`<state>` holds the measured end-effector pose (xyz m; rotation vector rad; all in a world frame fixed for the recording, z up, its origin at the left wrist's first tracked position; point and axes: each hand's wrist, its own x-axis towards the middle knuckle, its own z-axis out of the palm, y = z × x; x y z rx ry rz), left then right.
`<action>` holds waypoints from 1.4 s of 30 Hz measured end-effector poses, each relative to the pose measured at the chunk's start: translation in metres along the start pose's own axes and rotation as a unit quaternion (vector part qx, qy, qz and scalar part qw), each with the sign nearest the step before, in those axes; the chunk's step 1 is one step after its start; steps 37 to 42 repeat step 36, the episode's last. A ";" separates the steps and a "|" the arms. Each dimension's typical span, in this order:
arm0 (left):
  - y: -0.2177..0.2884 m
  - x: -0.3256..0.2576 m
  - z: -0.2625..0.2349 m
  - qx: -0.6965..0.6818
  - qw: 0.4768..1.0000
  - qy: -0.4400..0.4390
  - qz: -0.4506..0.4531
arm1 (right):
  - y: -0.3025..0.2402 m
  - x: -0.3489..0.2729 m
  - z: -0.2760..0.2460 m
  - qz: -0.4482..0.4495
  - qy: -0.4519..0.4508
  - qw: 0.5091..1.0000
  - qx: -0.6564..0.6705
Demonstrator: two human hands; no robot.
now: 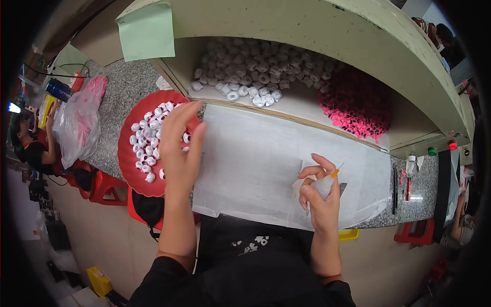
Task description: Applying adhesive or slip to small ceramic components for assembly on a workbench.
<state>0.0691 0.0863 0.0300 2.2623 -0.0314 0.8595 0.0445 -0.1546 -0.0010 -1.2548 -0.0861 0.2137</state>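
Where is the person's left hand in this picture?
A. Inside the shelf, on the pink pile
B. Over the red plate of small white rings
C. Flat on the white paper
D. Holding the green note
B: the left hand reaches over the red plate, its fingers spread above the white rings.

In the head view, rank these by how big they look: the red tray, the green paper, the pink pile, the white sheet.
1. white sheet
2. red tray
3. pink pile and green paper look about alike; the fisheye makes ranking them unsure.
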 end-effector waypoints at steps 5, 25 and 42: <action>0.000 0.069 0.118 0.104 0.978 -0.122 0.132 | -0.009 -0.015 -0.007 -0.009 -0.008 0.998 0.060; 0.045 -0.030 0.063 -0.477 0.776 -0.272 -0.312 | -0.012 -0.022 -0.014 -0.117 0.111 0.985 0.058; 0.046 -0.074 0.048 -0.658 0.642 -0.189 -0.346 | -0.016 -0.025 0.001 -0.221 0.198 0.954 0.032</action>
